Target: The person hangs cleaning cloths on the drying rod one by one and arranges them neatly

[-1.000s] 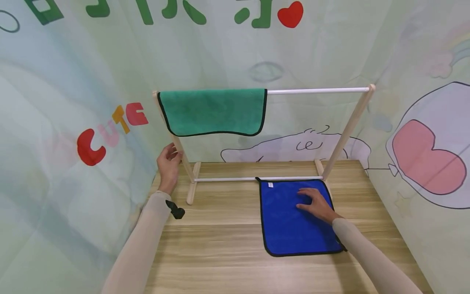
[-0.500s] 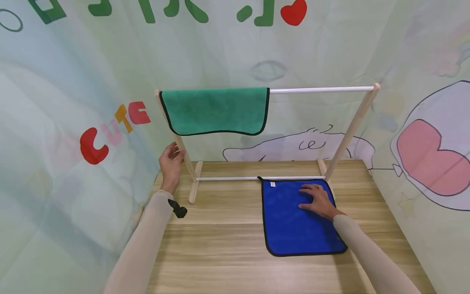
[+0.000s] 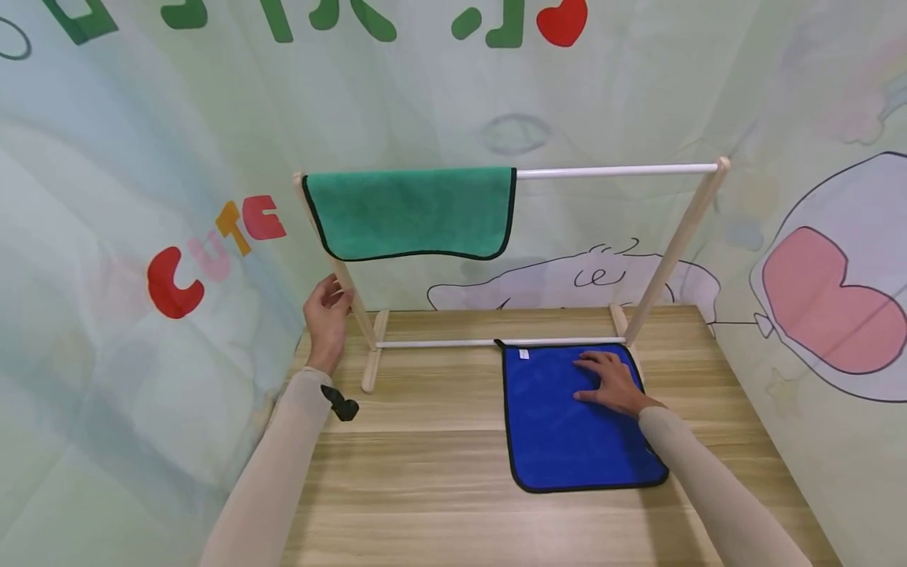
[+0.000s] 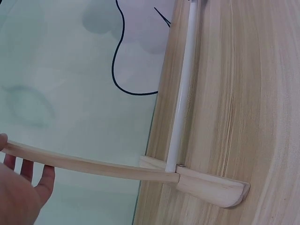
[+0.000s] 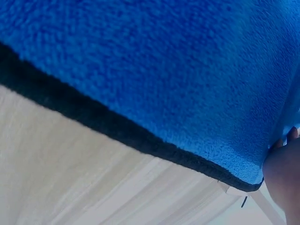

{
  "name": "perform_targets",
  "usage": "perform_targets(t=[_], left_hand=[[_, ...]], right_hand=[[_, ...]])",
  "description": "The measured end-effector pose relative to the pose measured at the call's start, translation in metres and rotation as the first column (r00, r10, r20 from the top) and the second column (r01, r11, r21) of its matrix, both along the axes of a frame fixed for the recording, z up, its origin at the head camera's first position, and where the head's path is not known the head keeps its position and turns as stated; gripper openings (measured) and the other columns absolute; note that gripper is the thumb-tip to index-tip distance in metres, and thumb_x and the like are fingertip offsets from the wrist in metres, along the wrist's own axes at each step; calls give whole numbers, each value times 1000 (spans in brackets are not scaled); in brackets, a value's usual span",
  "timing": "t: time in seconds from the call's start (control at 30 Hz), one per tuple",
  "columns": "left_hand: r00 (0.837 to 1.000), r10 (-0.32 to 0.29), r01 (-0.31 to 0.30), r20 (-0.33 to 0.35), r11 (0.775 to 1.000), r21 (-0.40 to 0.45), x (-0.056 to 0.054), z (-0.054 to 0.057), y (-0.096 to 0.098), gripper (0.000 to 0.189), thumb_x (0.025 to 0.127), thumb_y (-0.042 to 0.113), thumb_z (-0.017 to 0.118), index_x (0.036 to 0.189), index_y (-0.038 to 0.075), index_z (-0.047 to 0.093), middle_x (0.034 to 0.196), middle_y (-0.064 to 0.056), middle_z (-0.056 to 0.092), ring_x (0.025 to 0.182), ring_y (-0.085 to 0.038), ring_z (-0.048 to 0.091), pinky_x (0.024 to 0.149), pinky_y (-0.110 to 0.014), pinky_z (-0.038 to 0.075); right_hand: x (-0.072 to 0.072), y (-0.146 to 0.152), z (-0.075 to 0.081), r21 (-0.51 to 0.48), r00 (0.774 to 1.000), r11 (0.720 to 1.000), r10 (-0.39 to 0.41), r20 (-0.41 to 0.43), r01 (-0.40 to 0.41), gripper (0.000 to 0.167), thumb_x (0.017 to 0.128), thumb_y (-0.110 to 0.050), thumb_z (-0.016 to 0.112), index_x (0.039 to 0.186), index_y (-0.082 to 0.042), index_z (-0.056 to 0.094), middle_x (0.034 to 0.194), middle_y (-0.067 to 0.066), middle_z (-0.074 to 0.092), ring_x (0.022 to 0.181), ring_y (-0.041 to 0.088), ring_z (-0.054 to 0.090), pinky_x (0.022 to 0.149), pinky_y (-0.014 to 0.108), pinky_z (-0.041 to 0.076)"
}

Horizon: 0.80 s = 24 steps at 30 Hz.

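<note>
A wooden rack (image 3: 676, 252) with white rods stands at the back of the table. Over the left half of its top rod (image 3: 616, 172) hangs a green towel (image 3: 414, 213) with black edging. My left hand (image 3: 327, 321) holds the rack's left post (image 4: 93, 165), thumb on one side and fingers on the other. Flat on the table, in front of the lower rod, lies a blue towel (image 3: 567, 441) with black edging and a small white label (image 3: 523, 354). My right hand (image 3: 611, 386) rests over its upper right part, fingers and thumb spread apart.
The rack's left foot (image 3: 371, 368) stands on the wood-grain table (image 3: 411, 472). Printed cloth walls (image 3: 177, 118) with letters and drawings enclose the table at the back and both sides. The lower rod (image 3: 439, 344) runs just behind the blue towel.
</note>
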<state>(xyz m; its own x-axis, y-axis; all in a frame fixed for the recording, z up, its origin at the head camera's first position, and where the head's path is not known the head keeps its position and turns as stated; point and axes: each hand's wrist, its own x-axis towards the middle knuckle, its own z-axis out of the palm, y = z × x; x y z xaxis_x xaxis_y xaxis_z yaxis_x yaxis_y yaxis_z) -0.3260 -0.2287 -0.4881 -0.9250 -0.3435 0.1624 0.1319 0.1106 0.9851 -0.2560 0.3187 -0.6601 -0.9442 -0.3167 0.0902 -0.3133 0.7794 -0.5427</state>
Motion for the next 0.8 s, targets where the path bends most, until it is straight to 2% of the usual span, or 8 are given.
perform_targets(t=[0.1, 0.23, 0.4, 0.57, 0.8], left_hand=[[1000, 5, -5, -4, 1000, 2, -3, -6, -3, 46, 110, 3, 65, 156, 3, 60, 144, -22, 63, 120, -21, 64, 109, -50, 56], [1000, 10, -10, -17, 1000, -1, -9, -16, -8, 46, 110, 9, 68, 156, 7, 63, 143, -17, 65, 120, -19, 64, 101, -36, 59], [999, 13, -13, -34, 1000, -2, -11, -20, -11, 44, 109, 9, 70, 153, 8, 66, 139, -16, 66, 116, -17, 65, 91, -24, 58], [999, 18, -18, -34, 1000, 1, -12, -19, -10, 43, 109, 7, 70, 152, 7, 67, 139, -16, 67, 116, -15, 66, 89, -21, 57], [999, 24, -24, -39, 1000, -8, -11, -19, -9, 43, 110, 7, 69, 153, 6, 65, 141, -18, 66, 120, -19, 66, 90, -21, 57]], right_hand=[[-2, 0, -3, 10, 1000, 1000, -1, -1, 1, 69, 89, -36, 92, 144, -1, 70, 158, 26, 53, 146, 54, 37, 113, 77, 28], [-2, 1, -8, 13, 1000, 1000, -5, -16, 5, 63, 90, -34, 91, 141, -2, 73, 155, 25, 56, 144, 53, 39, 113, 77, 29], [4, -2, -7, -21, 999, 1000, -4, -54, 3, 51, 90, -27, 92, 133, -3, 78, 146, 23, 62, 138, 51, 45, 108, 77, 33], [10, -6, -3, -48, 995, 999, 4, -101, -9, 38, 92, -20, 91, 124, -2, 81, 136, 22, 66, 130, 50, 50, 104, 76, 35], [15, -12, 3, -41, 995, 999, 5, -104, -9, 24, 94, -11, 88, 115, -1, 83, 124, 20, 70, 122, 48, 55, 103, 73, 38]])
